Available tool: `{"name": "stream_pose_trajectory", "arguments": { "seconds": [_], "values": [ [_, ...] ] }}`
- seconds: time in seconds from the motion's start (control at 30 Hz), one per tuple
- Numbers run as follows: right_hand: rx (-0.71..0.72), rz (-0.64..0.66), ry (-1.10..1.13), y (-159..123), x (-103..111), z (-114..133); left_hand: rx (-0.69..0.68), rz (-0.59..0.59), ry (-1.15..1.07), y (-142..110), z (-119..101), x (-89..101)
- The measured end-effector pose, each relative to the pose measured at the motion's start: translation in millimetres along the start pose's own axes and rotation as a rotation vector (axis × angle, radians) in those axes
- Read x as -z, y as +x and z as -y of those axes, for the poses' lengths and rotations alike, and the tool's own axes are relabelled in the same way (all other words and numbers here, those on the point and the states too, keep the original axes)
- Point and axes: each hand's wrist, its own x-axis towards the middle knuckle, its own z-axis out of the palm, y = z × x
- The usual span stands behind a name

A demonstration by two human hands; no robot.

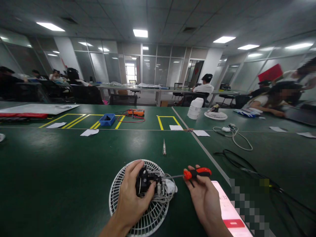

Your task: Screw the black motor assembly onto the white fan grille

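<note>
A white round fan grille (116, 194) lies on the green table with a black fan motor assembly (144, 181) on top of it. My left hand (134, 197) is closed round the motor, thumb on its near right side and fingers over the far left. In my right hand (203, 194) is a red and black screwdriver (197, 173), its handle between thumb and fingers. The shaft points left, and its tip meets the motor's right side; the exact contact is too small to tell. White wires (165, 196) are bundled beside the motor.
A lit phone (229, 210) lies right of my right hand. Beyond the grille is a small clear-handled screwdriver (164, 148). Farther back are a blue bin (107, 120), an orange multimeter (136, 112) and another fan grille (215, 115). Black cables (249, 169) run along the right.
</note>
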Motion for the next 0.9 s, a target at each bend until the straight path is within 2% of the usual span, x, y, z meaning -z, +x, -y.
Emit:
{"name": "stream_pose_trajectory", "arguments": {
  "seconds": [0.2,0.37,0.47,0.63,0.77,0.9],
  "values": [
    [0.049,-0.013,-0.085,-1.6,-2.7,-0.5,0.003,-0.004,0.011,-0.2,-2.5,2.3],
    [-0.014,0.010,0.053,-2.1,-2.0,1.7,0.018,-0.016,0.034,0.9,-4.0,1.7],
    [-0.012,0.040,0.036,0.2,-0.8,3.2,0.025,-0.021,0.046,1.9,-4.7,2.1],
    [0.019,-0.024,-0.045,2.4,0.0,1.8,0.024,-0.049,0.033,1.7,-4.6,1.9],
    [-0.058,0.043,0.010,2.4,1.0,4.8,0.113,-0.055,-0.016,-1.5,-2.5,-1.1],
    [-0.005,0.049,0.000,2.6,-0.5,5.7,0.190,-0.030,-0.066,-4.5,-0.6,-3.4]
  ]
}}
